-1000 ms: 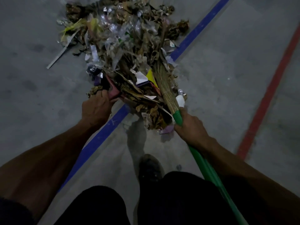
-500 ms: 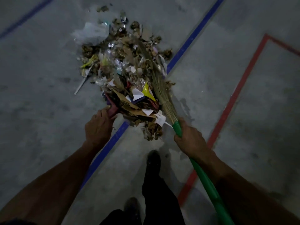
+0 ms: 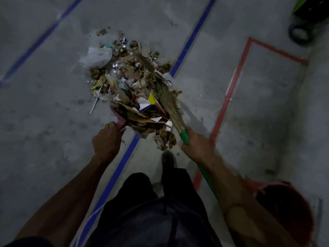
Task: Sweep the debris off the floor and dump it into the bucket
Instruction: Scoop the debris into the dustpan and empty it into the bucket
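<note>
The left hand (image 3: 106,139) is curled round the handle of a pink plastic dustpan (image 3: 119,122), whose pan is almost buried under its load, so only the handle and a strip of the rim show. The right hand (image 3: 196,146) grips the green plastic handle of a straw-bristled broom (image 3: 183,135) just below the point where the pale tan bristles begin; the bristles fan forward and lie against the right edge of the heap, while the green shaft runs back under the right forearm.

The mixed debris pile (image 3: 128,77) is a ragged mound of brown dried leaves, torn cardboard, crumpled clear plastic film, white paper scraps, a bright yellow piece and a thin white strip that sticks out on its left side. Its near part is piled onto the dustpan, with flat cardboard and folded white paper on top; its far part spreads over the grey concrete floor (image 3: 44,139), and a clump of leaves hangs off just in front of the person's dark shoe (image 3: 167,158).

A blue painted floor line (image 3: 194,34) passes beneath the heap, and a red painted floor outline (image 3: 238,72) lies to its right. The red round plastic bucket (image 3: 284,209) stands at lower right, beside the right forearm and well apart from the pile.
</note>
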Demonstrator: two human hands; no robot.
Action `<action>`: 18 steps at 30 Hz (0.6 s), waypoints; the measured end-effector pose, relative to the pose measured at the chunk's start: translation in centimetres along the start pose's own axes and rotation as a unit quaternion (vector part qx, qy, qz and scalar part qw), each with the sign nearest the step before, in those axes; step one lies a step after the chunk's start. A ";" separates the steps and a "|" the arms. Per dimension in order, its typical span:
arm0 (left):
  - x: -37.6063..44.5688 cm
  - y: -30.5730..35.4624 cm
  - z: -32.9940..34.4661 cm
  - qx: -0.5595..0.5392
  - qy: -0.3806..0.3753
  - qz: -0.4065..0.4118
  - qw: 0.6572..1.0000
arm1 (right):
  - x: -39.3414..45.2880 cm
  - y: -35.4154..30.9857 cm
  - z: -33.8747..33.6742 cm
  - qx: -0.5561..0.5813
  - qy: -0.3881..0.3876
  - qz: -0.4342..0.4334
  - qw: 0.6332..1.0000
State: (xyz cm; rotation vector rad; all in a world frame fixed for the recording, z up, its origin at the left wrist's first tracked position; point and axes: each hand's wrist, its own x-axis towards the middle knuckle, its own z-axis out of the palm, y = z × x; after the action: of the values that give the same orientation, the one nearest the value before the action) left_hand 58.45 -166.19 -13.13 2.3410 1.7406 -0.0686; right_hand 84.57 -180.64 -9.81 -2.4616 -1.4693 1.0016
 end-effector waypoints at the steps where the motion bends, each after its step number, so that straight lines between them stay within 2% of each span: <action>1: -0.6 -0.5 -0.9 0.005 0.002 0.018 1.000 | -1.4 -0.4 0.2 0.002 0.008 0.006 1.000; 12: -7.1 -2.6 -8.4 -0.003 0.024 0.194 0.981 | -18.2 -5.7 4.1 0.088 0.108 0.125 0.982; 18: -10.6 -0.2 -9.4 -0.020 0.003 0.276 0.961 | -25.3 -4.7 5.9 0.082 0.150 0.195 0.966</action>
State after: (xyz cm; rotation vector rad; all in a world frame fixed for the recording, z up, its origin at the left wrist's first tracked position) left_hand 54.22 -174.21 -2.17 2.6975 1.0191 0.0660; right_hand 69.59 -200.15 -0.28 -2.6833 -0.7994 0.7191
